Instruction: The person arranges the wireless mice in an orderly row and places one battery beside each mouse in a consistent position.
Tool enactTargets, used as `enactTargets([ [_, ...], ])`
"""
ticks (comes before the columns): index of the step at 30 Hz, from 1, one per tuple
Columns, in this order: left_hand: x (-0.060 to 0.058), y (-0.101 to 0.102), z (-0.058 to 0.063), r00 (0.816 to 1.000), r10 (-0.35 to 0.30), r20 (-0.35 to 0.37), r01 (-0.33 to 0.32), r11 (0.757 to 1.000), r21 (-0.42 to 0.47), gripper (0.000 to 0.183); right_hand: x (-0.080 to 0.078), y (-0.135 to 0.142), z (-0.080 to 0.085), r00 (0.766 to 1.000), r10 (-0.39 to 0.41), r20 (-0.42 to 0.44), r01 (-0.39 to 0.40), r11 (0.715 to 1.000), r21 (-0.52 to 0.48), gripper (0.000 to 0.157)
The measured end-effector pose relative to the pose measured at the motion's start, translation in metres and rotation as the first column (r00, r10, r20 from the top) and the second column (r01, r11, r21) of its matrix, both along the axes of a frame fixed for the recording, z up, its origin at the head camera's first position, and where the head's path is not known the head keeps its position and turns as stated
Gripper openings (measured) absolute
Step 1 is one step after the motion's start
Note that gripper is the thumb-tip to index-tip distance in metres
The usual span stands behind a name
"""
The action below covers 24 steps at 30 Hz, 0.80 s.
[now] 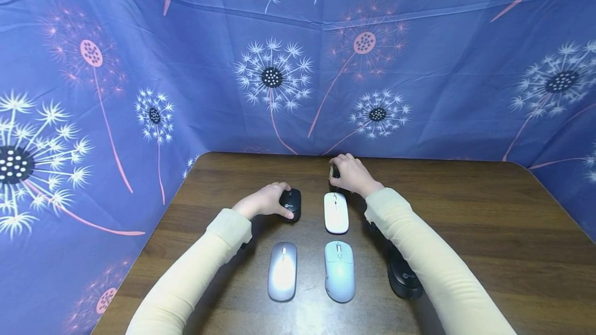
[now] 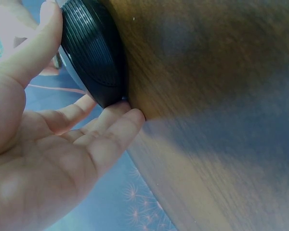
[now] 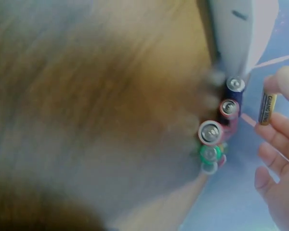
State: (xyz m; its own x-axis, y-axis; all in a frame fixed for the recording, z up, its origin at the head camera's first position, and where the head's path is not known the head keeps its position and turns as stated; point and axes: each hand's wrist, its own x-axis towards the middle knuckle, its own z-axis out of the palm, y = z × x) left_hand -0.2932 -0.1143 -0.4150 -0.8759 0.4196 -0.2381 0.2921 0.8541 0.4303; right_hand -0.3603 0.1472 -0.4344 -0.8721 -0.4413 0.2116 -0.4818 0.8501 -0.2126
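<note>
On the left half of the table my left hand [image 1: 265,201] grips a black computer mouse [image 1: 291,204], thumb on one side and fingertips on the other. The left wrist view shows the ridged side of this mouse [image 2: 94,48] against the wood. Further back, my right hand [image 1: 353,174] pinches a small battery [image 3: 267,109] with a black and gold label between thumb and finger. Beside it in the right wrist view, several upright batteries [image 3: 210,133] of different sizes stand together, close to the white mouse [image 1: 336,213]. In the head view my right hand mostly hides them.
Nearer the front lie a grey mouse [image 1: 282,271] and a light blue mouse [image 1: 339,271]. A black mouse [image 1: 401,273] is partly covered by my right sleeve. A dark thing [image 1: 246,243] peeks from under the left sleeve. Blue dandelion-print cloth [image 1: 298,66] hangs behind the wooden table [image 1: 489,221].
</note>
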Motion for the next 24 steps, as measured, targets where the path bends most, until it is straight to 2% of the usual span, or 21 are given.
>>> enactTargets([
  [10, 0.002, 0.000, 0.001, 1.000, 0.011, 0.000, -0.011, 1.000, 0.009, 0.079, 0.006, 0.000, 0.017, 0.997, 0.060, -0.055, -0.063, 0.996, -0.066, 0.050],
  [24, 0.001, 0.000, 0.001, 1.000, 0.008, 0.003, -0.008, 1.000, 0.003, 0.081, 0.022, -0.005, 0.040, 0.982, 0.146, -0.119, -0.163, 0.975, -0.150, 0.048],
])
